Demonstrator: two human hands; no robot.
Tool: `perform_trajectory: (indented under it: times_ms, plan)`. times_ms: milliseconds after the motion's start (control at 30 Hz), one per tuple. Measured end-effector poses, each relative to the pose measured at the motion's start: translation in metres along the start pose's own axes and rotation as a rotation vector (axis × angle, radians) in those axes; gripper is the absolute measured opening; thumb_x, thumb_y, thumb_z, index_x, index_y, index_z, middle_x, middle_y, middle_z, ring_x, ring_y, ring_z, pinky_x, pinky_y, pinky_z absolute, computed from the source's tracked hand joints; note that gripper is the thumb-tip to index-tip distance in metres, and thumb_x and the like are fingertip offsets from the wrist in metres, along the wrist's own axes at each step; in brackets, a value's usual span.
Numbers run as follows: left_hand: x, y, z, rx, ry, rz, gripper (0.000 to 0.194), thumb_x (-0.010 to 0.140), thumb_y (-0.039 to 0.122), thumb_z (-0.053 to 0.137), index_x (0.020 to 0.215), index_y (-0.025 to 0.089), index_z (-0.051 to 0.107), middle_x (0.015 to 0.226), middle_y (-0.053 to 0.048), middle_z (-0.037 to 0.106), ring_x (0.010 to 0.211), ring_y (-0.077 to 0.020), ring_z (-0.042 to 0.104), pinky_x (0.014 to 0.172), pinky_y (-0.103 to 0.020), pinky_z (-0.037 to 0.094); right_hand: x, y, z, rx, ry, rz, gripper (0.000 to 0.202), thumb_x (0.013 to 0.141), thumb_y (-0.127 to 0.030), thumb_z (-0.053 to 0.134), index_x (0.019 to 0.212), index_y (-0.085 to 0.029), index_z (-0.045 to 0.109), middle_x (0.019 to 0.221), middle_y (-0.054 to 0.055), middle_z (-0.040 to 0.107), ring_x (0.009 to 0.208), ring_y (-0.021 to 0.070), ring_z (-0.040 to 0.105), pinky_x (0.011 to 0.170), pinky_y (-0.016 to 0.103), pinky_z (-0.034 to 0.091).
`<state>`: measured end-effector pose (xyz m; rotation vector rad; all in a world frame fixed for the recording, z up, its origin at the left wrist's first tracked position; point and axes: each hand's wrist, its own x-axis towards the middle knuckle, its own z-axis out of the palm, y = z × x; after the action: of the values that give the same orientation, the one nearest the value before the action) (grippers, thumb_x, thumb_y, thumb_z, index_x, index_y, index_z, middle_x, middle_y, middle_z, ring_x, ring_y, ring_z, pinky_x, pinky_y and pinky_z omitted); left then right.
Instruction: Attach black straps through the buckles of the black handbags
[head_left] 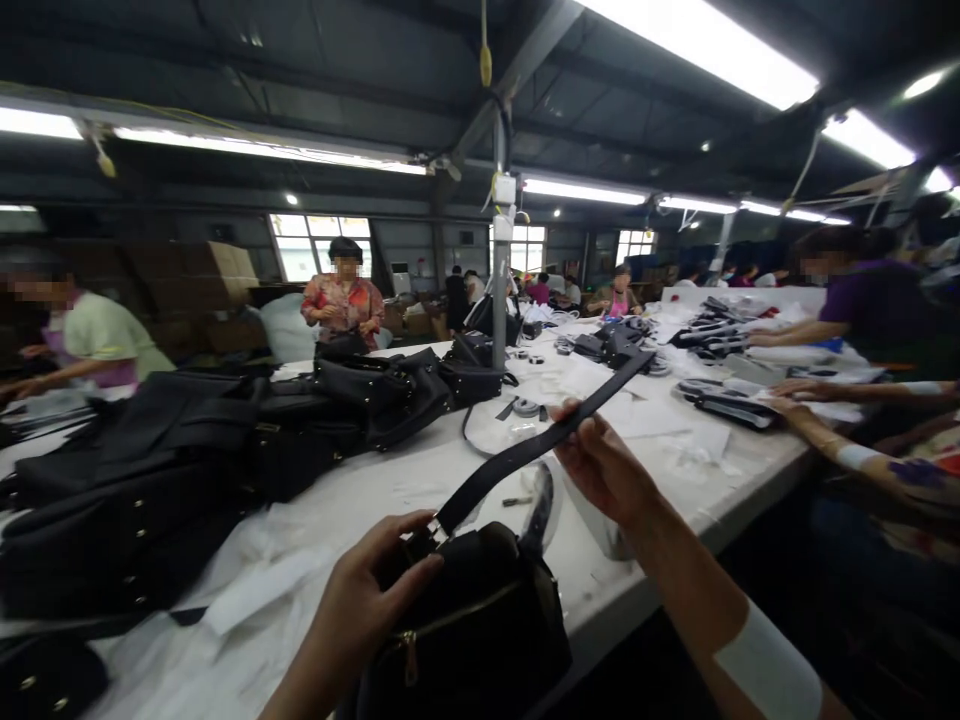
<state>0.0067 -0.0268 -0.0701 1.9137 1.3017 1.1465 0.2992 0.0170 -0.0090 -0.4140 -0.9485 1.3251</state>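
Black bag strap [517, 455], held up in the air over the white worktable [739, 475], directly between the two hands. Long axis slanting from the metal buckle [437, 531] at lower left, up and away to the far right, with a length running on past the right fingers. Left hand [367, 575] nearer the body and lower, thumb and forefinger closed about the buckle end, just above the black handbag [487, 660] with its gold zipper [476, 604]. Right hand [606, 468] farther forward and higher, pinching the strap partway along. Hands well apart, both on the strap's one line. Cannot tell from here: buckle fastened to handbag, or only held against it; join hidden behind the left fingers.
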Motion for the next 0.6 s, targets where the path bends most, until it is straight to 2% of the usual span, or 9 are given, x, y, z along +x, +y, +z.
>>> perform_trajectory:
  times_ms: [133,233,300,367,467,533,600]
  plan:
    - [0.000,-0.006,-0.004,0.086,0.065,0.076,0.034,0.082,0.041,0.072,0.114,0.031,0.072,0.116,-0.002,0.074,0.109,-0.0251,0.068,0.097,-0.036,0.055,0.013,-0.010,-0.014,-0.015,0.026,-0.117,0.028,0.065,-0.034,0.091,0.084,-0.025,0.071,0.088,-0.007,0.070,0.065,0.0031,0.061,0.066,0.012,0.054]
    - [-0.006,-0.010,-0.011,0.125,0.053,0.102,0.037,0.081,0.039,0.073,0.117,0.033,0.070,0.118,-0.001,0.073,0.110,-0.0257,0.068,0.097,-0.037,0.055,0.015,-0.016,-0.021,-0.012,0.038,-0.173,0.023,0.072,-0.041,0.085,0.081,-0.027,0.069,0.085,-0.007,0.067,0.083,0.0097,0.065,0.078,0.021,0.056]
    - [-0.014,-0.012,-0.016,0.127,0.029,0.073,0.035,0.080,0.036,0.073,0.115,0.032,0.071,0.116,-0.002,0.074,0.107,-0.0257,0.068,0.095,-0.037,0.055,0.011,-0.020,-0.019,0.002,0.041,-0.158,0.020,0.078,-0.041,0.080,0.080,-0.028,0.066,0.081,-0.006,0.064,0.090,0.0134,0.065,0.083,0.028,0.056]
    - [-0.022,-0.012,-0.018,0.097,0.015,0.027,0.027,0.082,0.033,0.072,0.109,0.030,0.073,0.111,-0.002,0.075,0.104,-0.0246,0.069,0.094,-0.036,0.055,0.005,-0.025,-0.013,0.009,0.030,-0.123,0.016,0.083,-0.037,0.076,0.080,-0.028,0.063,0.072,-0.006,0.055,0.074,0.0115,0.061,0.074,0.026,0.055]
    - [-0.030,-0.009,-0.014,0.035,0.043,-0.026,0.025,0.083,0.028,0.072,0.108,0.029,0.073,0.110,-0.002,0.075,0.104,-0.0233,0.069,0.094,-0.034,0.054,-0.004,-0.029,0.003,-0.083,-0.017,-0.075,0.013,0.084,-0.035,0.074,0.085,-0.027,0.064,0.062,-0.007,0.040,0.047,0.0070,0.037,0.050,0.020,0.043]
    - [-0.032,-0.005,-0.008,0.008,0.070,-0.028,0.036,0.079,0.024,0.077,0.115,0.029,0.070,0.110,-0.002,0.074,0.103,-0.0225,0.068,0.093,-0.033,0.053,-0.009,-0.029,0.014,-0.242,-0.067,-0.037,0.017,0.084,-0.039,0.072,0.092,-0.025,0.067,0.061,-0.007,0.039,0.045,0.0064,0.030,0.043,0.021,0.033]
    - [-0.033,-0.002,-0.001,-0.018,0.078,0.009,0.045,0.077,0.021,0.080,0.119,0.029,0.068,0.105,-0.001,0.074,0.098,-0.0206,0.068,0.090,-0.031,0.053,-0.015,-0.025,0.026,-0.467,-0.144,0.030,0.023,0.087,-0.046,0.068,0.096,-0.024,0.067,0.059,-0.006,0.044,0.045,0.0066,0.030,0.043,0.022,0.027]
